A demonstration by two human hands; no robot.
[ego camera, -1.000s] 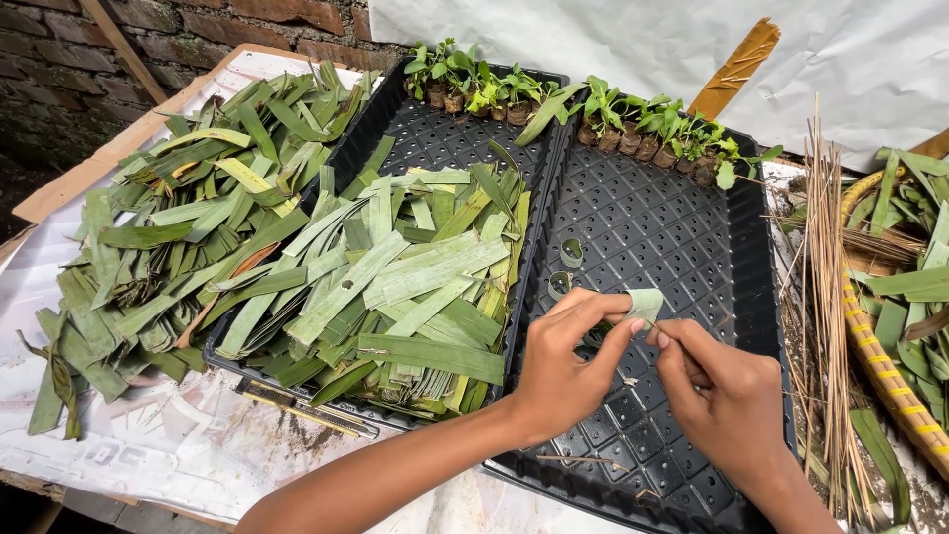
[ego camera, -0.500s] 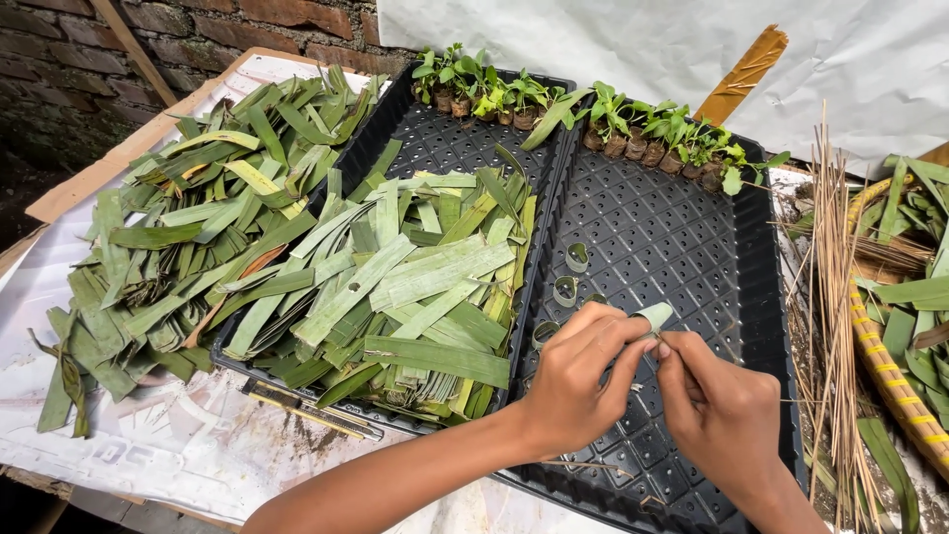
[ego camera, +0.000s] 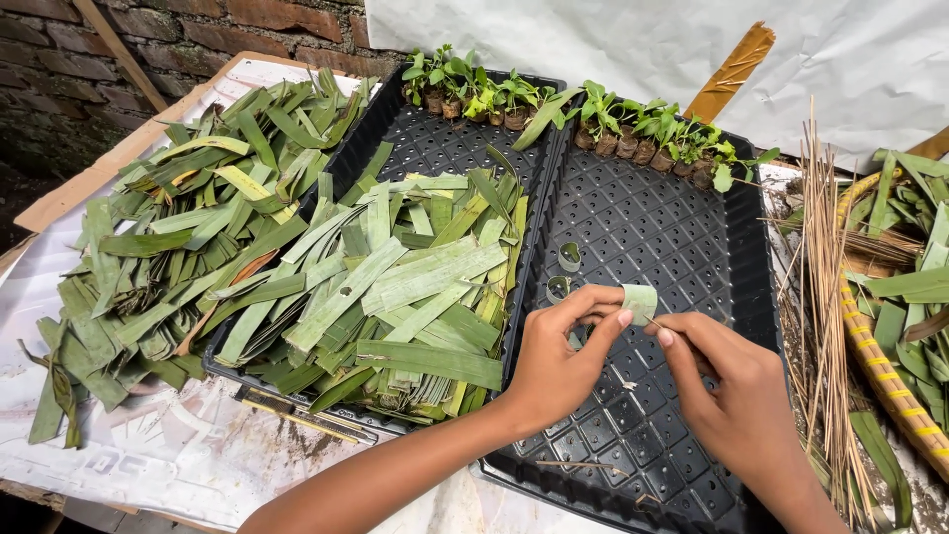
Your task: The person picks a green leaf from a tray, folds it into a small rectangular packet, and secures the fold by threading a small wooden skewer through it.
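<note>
From my remote view, a loose heap of cut green leaf strips (ego camera: 168,247) lay at far left on a white printed sheet (ego camera: 148,445), beside a brick wall (ego camera: 89,69). Just right of it, a black cell tray (ego camera: 435,148) held a second pile of longer leaf strips (ego camera: 395,287), with a row of small seedlings in plugs (ego camera: 470,94) along its far edge. A slim yellow-and-black tool (ego camera: 301,415), possibly a cutter, rested on the sheet at that tray's near rim.

The left hand (ego camera: 559,366) reached over the neighbouring black tray (ego camera: 682,237), its thumb and fingertips pinching a short pale-green leaf strip curled into a small ring (ego camera: 641,302). The ring was held just above the tray's cells, near its left side. The right hand (ego camera: 736,400) met it from the other side, fingers drawn together at the ring's edge; I could not tell whether they gripped a thin stick or only the leaf. Two finished leaf rings (ego camera: 565,272) stood in cells just left of the hands. More seedlings (ego camera: 657,138) lined the tray's far edge.

At right, a bundle of thin dry sticks (ego camera: 820,297) lay alongside the tray, and a woven basket (ego camera: 890,376) with more leaves sat at the frame's edge.
</note>
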